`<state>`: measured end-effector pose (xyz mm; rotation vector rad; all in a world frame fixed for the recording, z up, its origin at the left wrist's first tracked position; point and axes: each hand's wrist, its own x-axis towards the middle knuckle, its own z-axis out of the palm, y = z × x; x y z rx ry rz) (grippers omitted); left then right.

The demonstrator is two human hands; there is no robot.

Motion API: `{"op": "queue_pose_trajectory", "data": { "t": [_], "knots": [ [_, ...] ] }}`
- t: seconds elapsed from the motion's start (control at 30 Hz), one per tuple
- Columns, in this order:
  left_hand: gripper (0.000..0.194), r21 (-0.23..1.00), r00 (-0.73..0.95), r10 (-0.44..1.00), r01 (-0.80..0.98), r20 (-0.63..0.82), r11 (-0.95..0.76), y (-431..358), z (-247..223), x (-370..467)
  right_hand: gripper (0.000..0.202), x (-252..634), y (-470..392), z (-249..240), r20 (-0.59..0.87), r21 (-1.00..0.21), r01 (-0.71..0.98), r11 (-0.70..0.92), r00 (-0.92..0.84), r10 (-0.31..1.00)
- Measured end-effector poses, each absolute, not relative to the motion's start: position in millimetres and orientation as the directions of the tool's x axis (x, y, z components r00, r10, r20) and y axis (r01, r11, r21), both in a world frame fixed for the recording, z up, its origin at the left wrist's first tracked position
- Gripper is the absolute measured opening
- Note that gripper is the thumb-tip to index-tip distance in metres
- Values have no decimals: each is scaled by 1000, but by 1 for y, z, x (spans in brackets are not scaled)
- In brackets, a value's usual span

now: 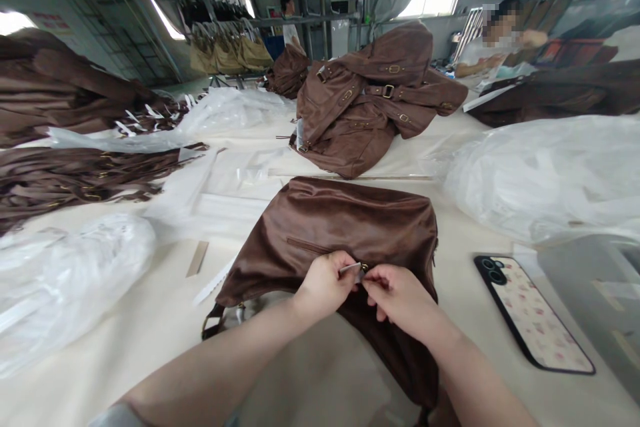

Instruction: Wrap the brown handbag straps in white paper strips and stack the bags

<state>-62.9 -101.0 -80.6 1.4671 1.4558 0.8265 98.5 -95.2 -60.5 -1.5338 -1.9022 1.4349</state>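
A brown leather shoulder bag (350, 213) lies flat on the pale table in front of me. Both hands meet over its lower edge, close to a small brass-coloured fitting (364, 267). My left hand (327, 280) pinches a small white slip (350, 267) between thumb and fingers. My right hand (395, 290) is closed at the fitting, fingertips pressed together; what they grip is too small to make out. The bag's strap end with a buckle (213, 321) rests at the lower left.
A phone (537, 313) lies at right beside a grey bin (595, 280). More brown bags (370, 100) are heaped behind. Straps (75, 177) pile at left. Plastic bags (555, 173) flank the workspace. Two people (493, 47) are in the background.
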Motion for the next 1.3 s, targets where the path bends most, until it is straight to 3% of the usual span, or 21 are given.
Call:
{"op": "queue_pose_trajectory", "data": {
  "t": [0.13, 0.23, 0.53, 0.7, 0.87, 1.0, 1.13, 1.3],
  "knots": [
    [17, 936, 52, 939, 115, -339, 332, -98, -77, -60, 32, 96, -97, -62, -465, -819, 524, -234, -369, 804],
    [16, 925, 47, 924, 56, -379, 377, -98, -74, -59, 37, 92, -96, -68, -485, -829, 487, -274, -382, 787],
    [17, 956, 64, 989, 274, -131, 109, -100, -86, -64, 21, 87, -93, -69, -323, -834, 530, -150, -250, 913],
    [15, 841, 82, 996, 535, 42, -80, -102, -78, -66, 23, 86, -91, -74, -350, -873, 423, -242, -199, 915],
    [14, 708, 84, 981, 682, 173, -183, -103, -71, -65, 27, 88, -88, -82, -410, -905, 216, -366, -214, 887],
    [15, 704, 91, 983, 687, 161, -179, -105, -69, -64, 37, 89, -87, -81, -469, -881, 64, -469, -245, 848],
    [14, 764, 82, 990, 630, 112, -139, -103, -69, -66, 34, 90, -86, -79, -452, -880, -20, -475, -270, 850],
    [18, 889, 53, 994, 454, -94, 60, -96, -75, -70, 31, 91, -90, -75, -461, -887, 149, -437, -273, 844]
  ]
}}
